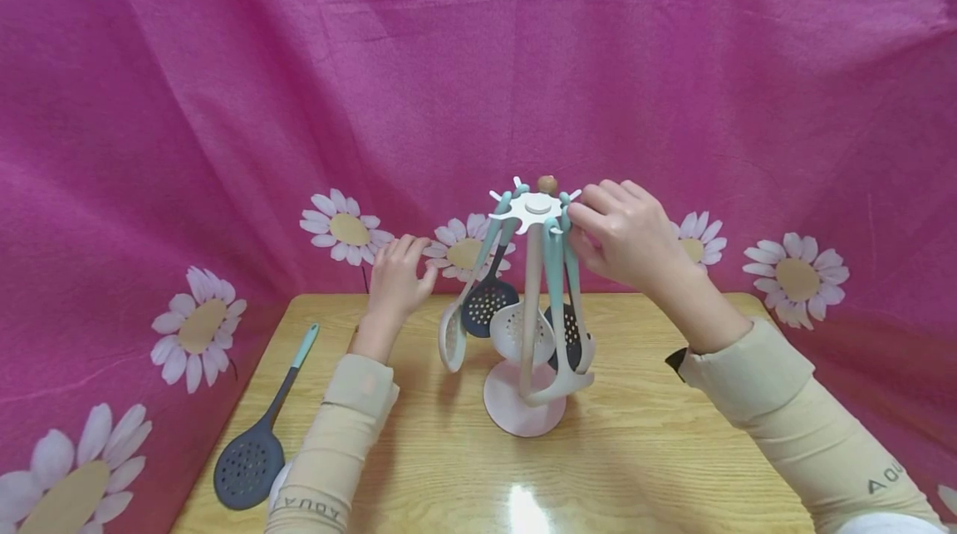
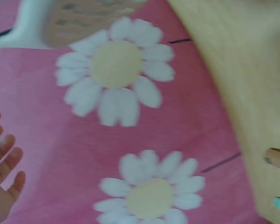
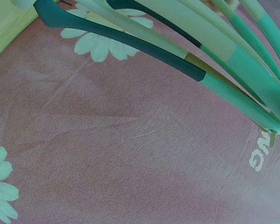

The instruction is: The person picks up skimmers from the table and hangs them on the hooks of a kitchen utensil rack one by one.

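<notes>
A utensil rack with a white hooked top (image 1: 538, 207) stands on a round pink base (image 1: 516, 413). Teal-handled utensils hang from it: a dark skimmer (image 1: 489, 307), a pale slotted spoon (image 1: 451, 341), a pale slotted ladle (image 1: 512, 333) and others. My right hand (image 1: 631, 227) is at the rack's upper right, fingers loosely bent beside the handle ends. In the right wrist view those handle ends (image 3: 273, 125) show no fingers around them. Left of the rack, my left hand (image 1: 399, 276) is raised, fingers spread and holding nothing; the left wrist view shows it (image 2: 4, 172) too.
A dark slotted turner (image 1: 249, 463) with a teal-tipped handle lies at the left of the wooden table (image 1: 635, 451). Pink cloth (image 1: 598, 85) with daisies hangs behind and along the sides. The rack has a wooden knob (image 1: 547, 183).
</notes>
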Demonstrator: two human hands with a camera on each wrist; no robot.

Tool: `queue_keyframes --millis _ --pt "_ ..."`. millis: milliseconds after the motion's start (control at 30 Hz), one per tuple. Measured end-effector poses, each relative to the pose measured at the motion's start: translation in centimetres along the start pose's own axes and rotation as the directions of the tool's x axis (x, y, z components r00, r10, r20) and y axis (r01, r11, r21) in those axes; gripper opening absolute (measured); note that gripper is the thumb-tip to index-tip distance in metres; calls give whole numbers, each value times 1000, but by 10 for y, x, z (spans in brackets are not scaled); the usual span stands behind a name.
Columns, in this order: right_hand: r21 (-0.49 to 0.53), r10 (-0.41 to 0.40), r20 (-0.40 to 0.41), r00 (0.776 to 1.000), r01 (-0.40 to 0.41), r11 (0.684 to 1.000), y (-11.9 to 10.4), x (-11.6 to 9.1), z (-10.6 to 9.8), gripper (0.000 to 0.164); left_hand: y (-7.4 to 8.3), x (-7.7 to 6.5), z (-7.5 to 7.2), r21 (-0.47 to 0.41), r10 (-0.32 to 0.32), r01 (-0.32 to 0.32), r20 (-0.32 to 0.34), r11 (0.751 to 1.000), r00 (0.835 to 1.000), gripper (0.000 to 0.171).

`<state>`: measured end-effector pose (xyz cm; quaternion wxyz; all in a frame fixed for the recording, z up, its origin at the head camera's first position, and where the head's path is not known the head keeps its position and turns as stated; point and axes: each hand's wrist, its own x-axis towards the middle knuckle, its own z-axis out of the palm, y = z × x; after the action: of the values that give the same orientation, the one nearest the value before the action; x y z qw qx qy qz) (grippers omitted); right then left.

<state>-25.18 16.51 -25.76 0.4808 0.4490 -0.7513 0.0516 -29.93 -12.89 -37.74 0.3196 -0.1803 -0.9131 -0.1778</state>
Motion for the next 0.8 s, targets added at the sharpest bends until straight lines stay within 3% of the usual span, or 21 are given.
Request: queue_keyframes --millis 100,200,333,533,633,800 --pt "-1 3 3 1000 -3 1000 0 0 0 4 -14 -7 8 35 -112 110 73 993 991 34" --pt "-4 7 9 1000 -7 1000 0 0 -1 4 -30 -15 14 58 -220 213 145 975 965 37" --pt "-8 14 15 1000 -14 1000 -1 -1 -1 4 -51 -30 20 87 -346 335 239 938 907 41" --pt "-11 18 14 1000 -18 1000 -1 -2 -1 5 -80 -61 29 142 -447 425 342 894 827 46" --pt "-10 16 9 1000 -16 1000 -1 -1 -1 4 -90 -77 31 175 -495 465 382 868 780 46" --pt "-2 16 9 1000 -16 1000 -1 -1 -1 4 -97 -101 32 242 -601 557 445 794 664 52"
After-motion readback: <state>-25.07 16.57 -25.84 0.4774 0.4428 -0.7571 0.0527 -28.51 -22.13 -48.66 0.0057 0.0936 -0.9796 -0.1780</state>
